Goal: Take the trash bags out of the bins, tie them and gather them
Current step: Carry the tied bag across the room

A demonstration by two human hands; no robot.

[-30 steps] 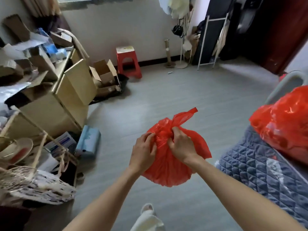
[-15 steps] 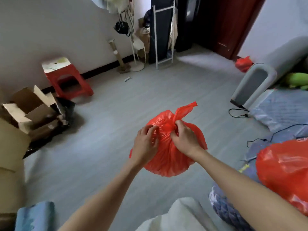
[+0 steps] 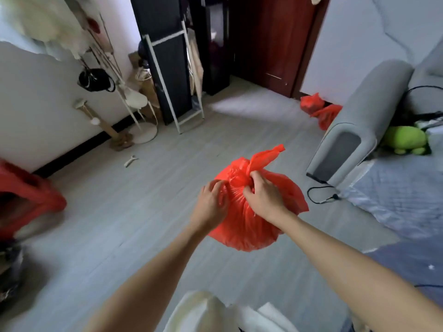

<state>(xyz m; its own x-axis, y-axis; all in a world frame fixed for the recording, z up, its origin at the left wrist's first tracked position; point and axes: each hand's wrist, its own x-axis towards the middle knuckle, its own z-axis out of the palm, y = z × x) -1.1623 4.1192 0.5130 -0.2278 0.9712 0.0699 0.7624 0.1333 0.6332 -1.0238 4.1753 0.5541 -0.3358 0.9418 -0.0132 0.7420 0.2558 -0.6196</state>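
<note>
A full red trash bag (image 3: 247, 224) hangs in the air in front of me, above the grey floor. My left hand (image 3: 209, 207) pinches the gathered plastic on its left side. My right hand (image 3: 262, 191) grips the twisted neck, and a loose red tail (image 3: 268, 155) sticks up past my fingers. Two more red trash bags (image 3: 320, 110) lie on the floor by the dark red door, partly hidden behind the grey bed end.
A grey padded bed end (image 3: 359, 125) and a quilted blue-grey bed (image 3: 395, 197) fill the right side, with a black cable (image 3: 321, 195) trailing on the floor. A red stool (image 3: 26, 190) stands at the left. A white rack (image 3: 172, 85) and coat stand (image 3: 141, 123) line the far wall.
My view has swung to the right: the cardboard boxes have left the frame, and the door and the two bags beside it have come in. Both hands keep the same grip on the bag's neck.
</note>
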